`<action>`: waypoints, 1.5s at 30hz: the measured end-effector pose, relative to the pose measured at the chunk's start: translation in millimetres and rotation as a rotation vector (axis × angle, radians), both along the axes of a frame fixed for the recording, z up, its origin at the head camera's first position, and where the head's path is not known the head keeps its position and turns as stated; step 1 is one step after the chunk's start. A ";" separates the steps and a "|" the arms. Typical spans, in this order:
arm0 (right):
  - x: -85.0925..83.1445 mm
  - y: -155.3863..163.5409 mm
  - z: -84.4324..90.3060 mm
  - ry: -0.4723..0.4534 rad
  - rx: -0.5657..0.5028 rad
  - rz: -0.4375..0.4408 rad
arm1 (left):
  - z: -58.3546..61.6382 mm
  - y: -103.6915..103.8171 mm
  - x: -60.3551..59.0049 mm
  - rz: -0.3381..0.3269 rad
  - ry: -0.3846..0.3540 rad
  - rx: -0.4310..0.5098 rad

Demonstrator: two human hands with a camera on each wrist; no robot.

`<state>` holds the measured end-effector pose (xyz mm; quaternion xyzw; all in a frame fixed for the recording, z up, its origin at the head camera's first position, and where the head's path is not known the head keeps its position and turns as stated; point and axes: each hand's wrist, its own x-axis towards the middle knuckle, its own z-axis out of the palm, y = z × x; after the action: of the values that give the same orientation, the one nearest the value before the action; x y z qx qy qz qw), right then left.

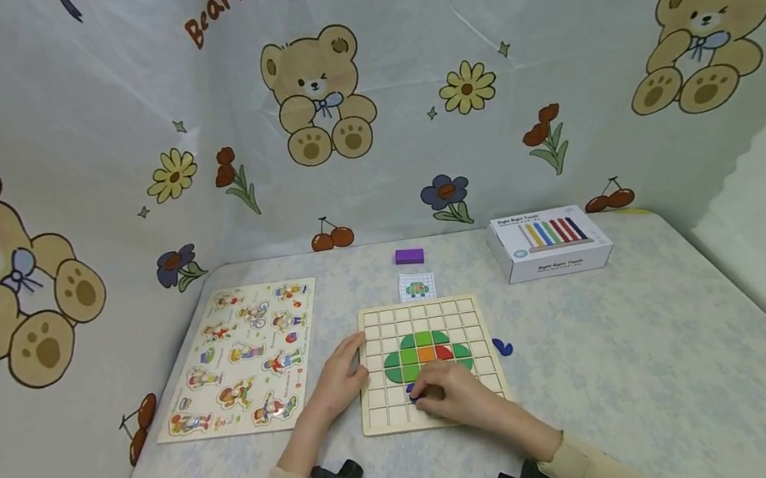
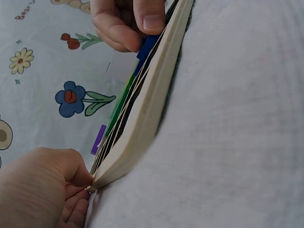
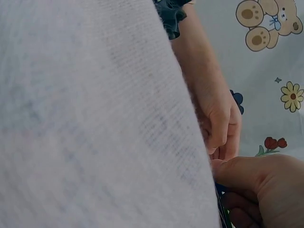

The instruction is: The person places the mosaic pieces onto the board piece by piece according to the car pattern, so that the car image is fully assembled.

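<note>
Table (image 1: 677, 359) had open room right and near side; peg puzzle (image 1: 239, 360) lay just left, white box (image 1: 551, 243) and purple block (image 1: 409, 256) far side.

Grid board (image 1: 428, 362) sat mid-table, green/orange pattern partly filled.

L hand (image 1: 338, 382) rested on board's left edge, fingers relaxed, steadying.

R hand (image 1: 455, 394) pinched blue piece (image 1: 413, 390) over lower rows. Step judged: placing piece. Next needs square alignment w/ cell.

Spare blue piece (image 1: 503, 347) lay just off board's right edge.
</note>
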<state>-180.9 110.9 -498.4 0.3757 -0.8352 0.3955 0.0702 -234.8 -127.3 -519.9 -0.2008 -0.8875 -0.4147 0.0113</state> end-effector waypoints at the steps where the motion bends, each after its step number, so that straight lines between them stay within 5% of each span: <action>1: -0.3 0.3 -0.4 0.026 0.004 0.008 | 0.0 0.0 0.0 -0.001 0.000 0.002; 8: -1.2 1.8 -1.5 0.112 0.041 0.021 | 0.7 0.1 -0.3 -0.002 -0.015 0.004; 45: -6.1 -1.6 -2.7 0.165 0.056 0.041 | 2.5 1.7 0.4 0.014 -0.016 0.007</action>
<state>-187.0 109.3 -501.1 0.4258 -0.8295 0.3409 0.1200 -234.4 -125.7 -517.4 -0.1912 -0.8875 -0.4192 0.0078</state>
